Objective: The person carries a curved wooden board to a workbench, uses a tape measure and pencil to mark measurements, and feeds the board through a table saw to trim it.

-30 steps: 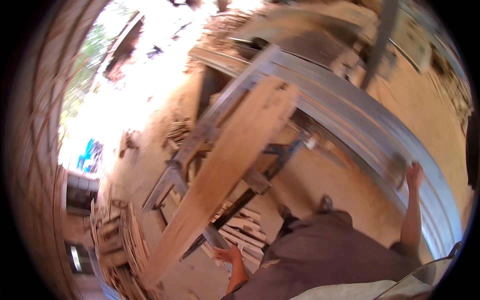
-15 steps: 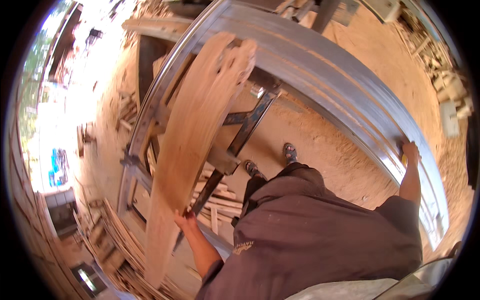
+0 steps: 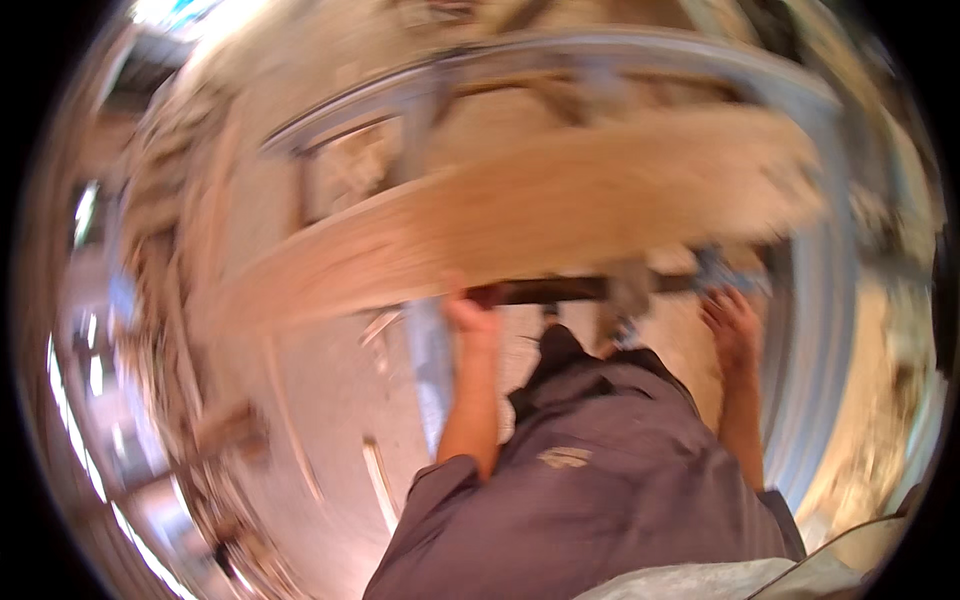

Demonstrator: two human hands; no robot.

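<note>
My left grip (image 3: 472,310) at near edge of long wooden plank (image 3: 570,200); blurred, cannot tell whether pinching. My right grip (image 3: 732,320) loosely spread, near plank.

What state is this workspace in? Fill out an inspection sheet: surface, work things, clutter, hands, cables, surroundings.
Surface: grey metal frame with open gaps between its members.
Work things: one long, wide wooden board lying across the frame; picture blurred, so fine marks cannot be judged.
Clutter: loose wood strip on the floor; heaped timber at left.
Hands: left hand at the board's near edge, grip unclear; right hand open, apart from the board.
Cables: nothing seen.
Surroundings: sandy-toned floor; bright light at upper left.
</note>
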